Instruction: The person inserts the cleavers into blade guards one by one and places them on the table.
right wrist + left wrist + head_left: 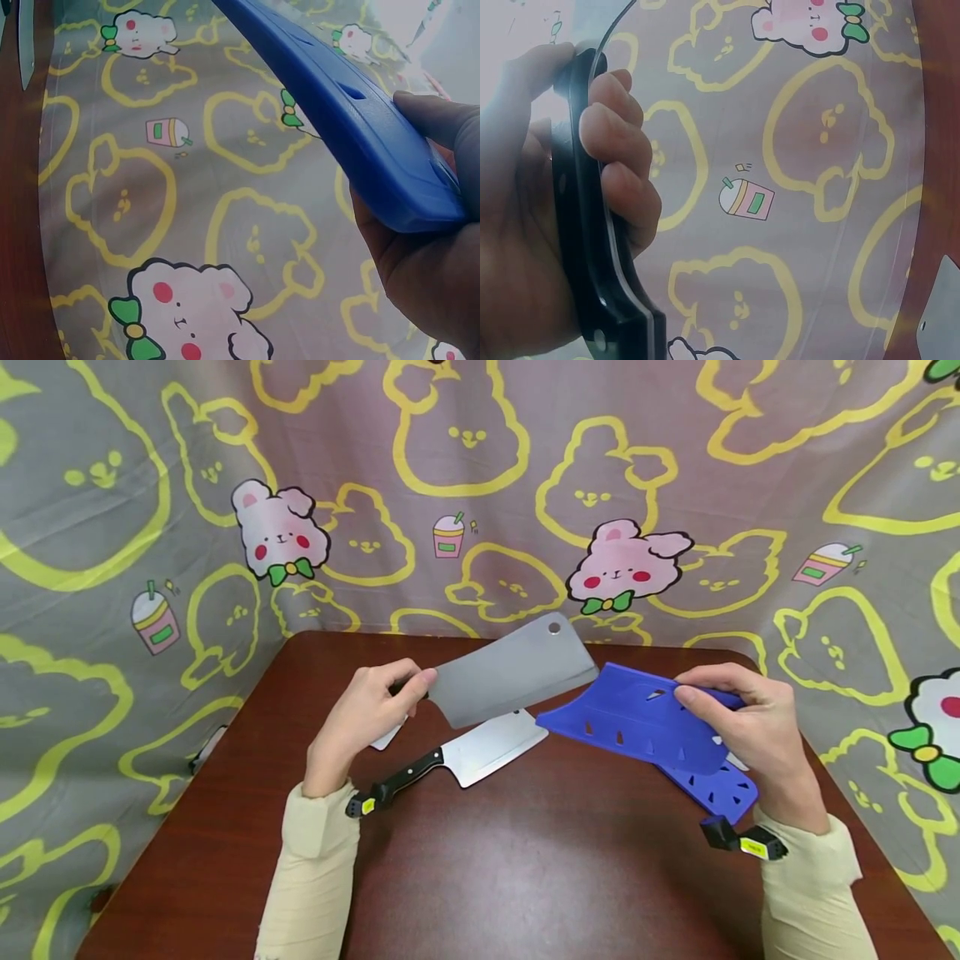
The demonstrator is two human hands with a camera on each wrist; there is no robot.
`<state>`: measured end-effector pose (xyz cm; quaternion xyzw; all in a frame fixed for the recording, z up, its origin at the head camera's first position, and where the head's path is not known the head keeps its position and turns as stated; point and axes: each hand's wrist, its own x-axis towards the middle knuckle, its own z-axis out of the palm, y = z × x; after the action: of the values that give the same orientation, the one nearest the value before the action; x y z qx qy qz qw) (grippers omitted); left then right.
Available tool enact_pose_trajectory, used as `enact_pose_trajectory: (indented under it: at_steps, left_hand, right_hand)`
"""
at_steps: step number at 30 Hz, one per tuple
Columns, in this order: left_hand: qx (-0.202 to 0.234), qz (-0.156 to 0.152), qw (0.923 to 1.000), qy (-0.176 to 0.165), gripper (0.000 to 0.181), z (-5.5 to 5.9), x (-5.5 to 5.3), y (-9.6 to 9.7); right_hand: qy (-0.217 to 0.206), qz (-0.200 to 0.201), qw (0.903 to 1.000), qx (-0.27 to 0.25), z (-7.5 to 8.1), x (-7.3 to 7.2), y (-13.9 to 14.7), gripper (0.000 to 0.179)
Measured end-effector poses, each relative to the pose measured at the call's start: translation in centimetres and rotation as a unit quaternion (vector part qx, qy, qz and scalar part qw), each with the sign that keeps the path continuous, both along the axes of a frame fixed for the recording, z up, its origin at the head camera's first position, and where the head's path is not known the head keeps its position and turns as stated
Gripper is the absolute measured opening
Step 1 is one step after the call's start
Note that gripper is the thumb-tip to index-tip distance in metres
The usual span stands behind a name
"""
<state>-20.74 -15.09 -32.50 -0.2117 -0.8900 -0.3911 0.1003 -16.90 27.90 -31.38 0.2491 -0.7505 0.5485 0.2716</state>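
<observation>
My left hand [367, 718] grips a cleaver by its black handle [581, 195], fingers wrapped round it in the left wrist view. The cleaver's broad grey blade [517, 672] is raised over the table, tilted up to the right, with a round hole near its far corner. My right hand [750, 727] pinches a blue blade cover [637, 718] with small triangular cut-outs, thumb on the near face. The cover's upper left edge sits right by the blade's far end. Below the raised blade, a second cleaver [495, 747] lies on the table, its black handle pointing left.
Another blue cover [705, 789] lies on the dark red table [540, 868], partly hidden beneath the held one. A small white piece [386, 739] shows beside my left hand. A patterned curtain [495, 568] hangs around the table's back and sides.
</observation>
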Motion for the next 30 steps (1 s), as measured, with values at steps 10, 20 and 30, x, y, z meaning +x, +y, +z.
enact_pose_trajectory:
  at_steps: [10, 20, 30]
  left_hand:
    - [0.01, -0.006, 0.9998, 0.018, 0.039, 0.1, 0.6, 0.5]
    - [-0.021, -0.06, 0.9964, 0.057, 0.026, 1.3, 2.3, 1.3]
    - [-0.112, -0.091, 0.9875, 0.064, 0.04, 2.4, 5.3, 0.6]
  right_hand:
    - [0.013, 0.018, 0.9996, -0.016, 0.2, 0.4, -0.1, 0.019]
    - [0.077, 0.067, 0.9919, -0.075, 0.7, 1.0, 0.7, 0.013]
    - [0.113, 0.145, 0.9819, -0.046, 0.8, 1.1, 0.4, 0.012]
